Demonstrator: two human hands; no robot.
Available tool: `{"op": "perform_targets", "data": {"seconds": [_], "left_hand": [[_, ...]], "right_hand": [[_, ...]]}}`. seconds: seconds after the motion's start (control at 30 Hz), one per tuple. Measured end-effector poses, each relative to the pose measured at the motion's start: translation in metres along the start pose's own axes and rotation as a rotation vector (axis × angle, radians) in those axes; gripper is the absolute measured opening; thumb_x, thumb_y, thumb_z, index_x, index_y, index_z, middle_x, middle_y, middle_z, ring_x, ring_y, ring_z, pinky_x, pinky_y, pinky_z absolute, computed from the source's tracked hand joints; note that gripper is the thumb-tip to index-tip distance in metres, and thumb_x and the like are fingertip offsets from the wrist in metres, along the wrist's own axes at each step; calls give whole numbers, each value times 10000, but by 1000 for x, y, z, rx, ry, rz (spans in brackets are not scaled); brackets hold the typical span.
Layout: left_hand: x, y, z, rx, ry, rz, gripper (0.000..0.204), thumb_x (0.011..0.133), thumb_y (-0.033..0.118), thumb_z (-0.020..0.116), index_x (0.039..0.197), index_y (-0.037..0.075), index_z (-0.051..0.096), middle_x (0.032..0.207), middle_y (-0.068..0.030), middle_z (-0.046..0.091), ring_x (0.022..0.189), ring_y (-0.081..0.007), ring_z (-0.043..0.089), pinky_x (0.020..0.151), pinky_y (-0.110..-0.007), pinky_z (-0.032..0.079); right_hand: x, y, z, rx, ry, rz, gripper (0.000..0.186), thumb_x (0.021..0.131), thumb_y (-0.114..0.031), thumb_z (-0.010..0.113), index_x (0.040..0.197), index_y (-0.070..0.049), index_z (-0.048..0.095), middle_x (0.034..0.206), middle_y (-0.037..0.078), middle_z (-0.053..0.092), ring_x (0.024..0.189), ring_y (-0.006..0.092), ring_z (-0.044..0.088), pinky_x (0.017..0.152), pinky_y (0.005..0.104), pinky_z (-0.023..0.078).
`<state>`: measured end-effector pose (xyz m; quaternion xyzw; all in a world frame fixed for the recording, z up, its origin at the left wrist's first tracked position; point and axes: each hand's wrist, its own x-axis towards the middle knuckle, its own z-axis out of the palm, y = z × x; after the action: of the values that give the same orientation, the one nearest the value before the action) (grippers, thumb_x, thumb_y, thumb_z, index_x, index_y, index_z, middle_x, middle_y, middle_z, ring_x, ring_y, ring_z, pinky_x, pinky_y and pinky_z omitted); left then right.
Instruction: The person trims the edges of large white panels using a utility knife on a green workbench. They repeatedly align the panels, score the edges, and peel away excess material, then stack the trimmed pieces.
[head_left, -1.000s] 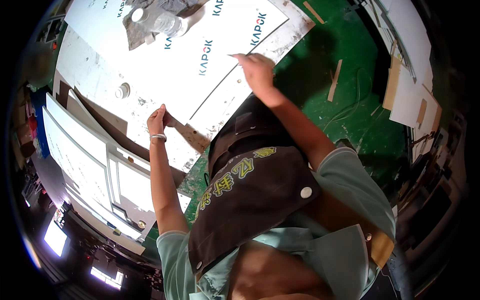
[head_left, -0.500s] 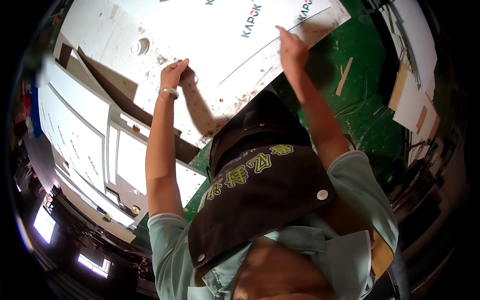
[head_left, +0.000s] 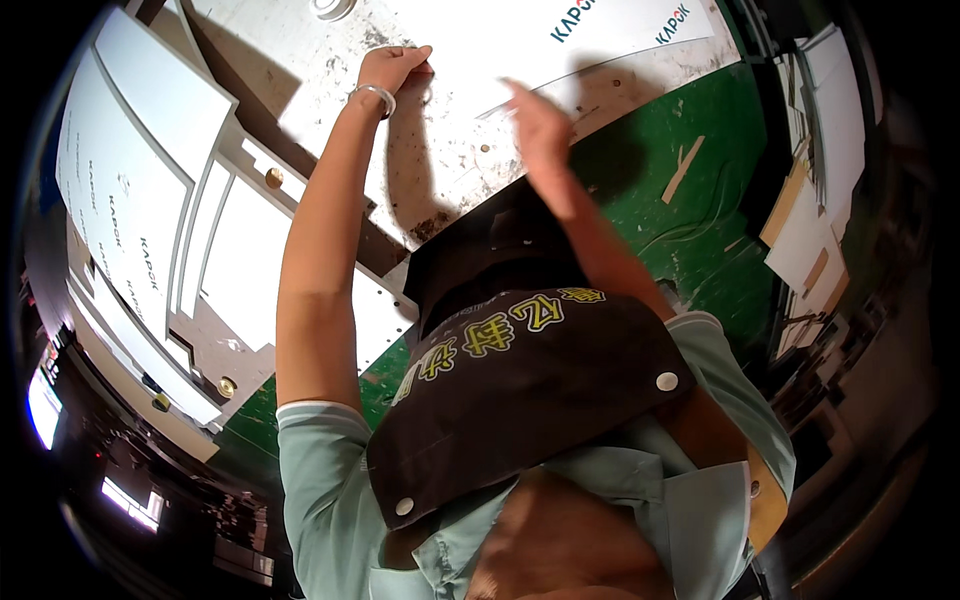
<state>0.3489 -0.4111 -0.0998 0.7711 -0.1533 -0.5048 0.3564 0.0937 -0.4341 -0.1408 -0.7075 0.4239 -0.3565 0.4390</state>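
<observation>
A white printed board (head_left: 510, 45) lies on the stained white worktable (head_left: 460, 180), its long edge crossing the top of the view. My left hand (head_left: 395, 65), a bracelet at its wrist, is closed in a pinch at the board's left part; what it grips is hidden. My right hand (head_left: 535, 125) is over the board's edge, right of and below the left one, smeared by motion, so its fingers and anything in them are unclear. A dark apron (head_left: 520, 380) hangs over my front, against the table's near edge.
A small white round item (head_left: 330, 8) sits at the top of the table. Several cut white boards (head_left: 150, 130) are stacked at left. The green floor (head_left: 700, 230) holds a thin offcut (head_left: 682, 170) and a hose or cable. More panels (head_left: 825, 130) lean at right.
My right hand has swept leftward along the board's edge toward my left hand. The view has shifted, so the table appears higher and the clear bottle is out of sight.
</observation>
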Motion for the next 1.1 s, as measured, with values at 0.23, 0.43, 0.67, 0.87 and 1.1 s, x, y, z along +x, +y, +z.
{"op": "perform_targets", "data": {"seconds": [0.23,0.43,0.67,0.87,1.1], "left_hand": [[9,-27,-25,47,-55,10,287,842,279,770,899,3,719,841,-105,720,755,-164,706,714,-266,572],[-18,-29,-37,-46,-88,-20,298,926,310,663,987,19,691,900,-90,729,808,-152,710,686,-237,560],[-92,-76,-31,-754,-164,-264,641,1043,487,227,1205,-30,569,1096,-175,687,999,-239,687,838,-311,576],[-116,-116,-10,-1438,-107,-202,630,1047,465,251,1353,-46,456,1271,-185,600,1143,-287,603,1036,-423,464],[-95,-143,-24,-1533,-218,-142,642,1049,461,241,1373,-57,439,1308,-184,581,1204,-296,569,1093,-427,410]], "right_hand": [[-33,-16,47,-436,-8,-82,297,880,-110,565,1110,-225,715,732,48,637,639,234,613,559,365,482],[-82,-60,85,-184,-333,-289,261,871,-100,587,1041,-239,728,766,15,684,653,194,656,551,328,509],[3,-67,35,-119,-146,-463,172,758,-21,725,912,-96,704,881,29,671,812,249,626,708,358,496],[14,-71,65,-67,-463,-553,168,722,-13,738,859,-107,715,815,3,622,807,211,588,748,338,477],[19,-45,93,-120,-604,-609,171,731,-29,702,857,-143,717,832,-32,619,824,191,591,775,346,477]]}}
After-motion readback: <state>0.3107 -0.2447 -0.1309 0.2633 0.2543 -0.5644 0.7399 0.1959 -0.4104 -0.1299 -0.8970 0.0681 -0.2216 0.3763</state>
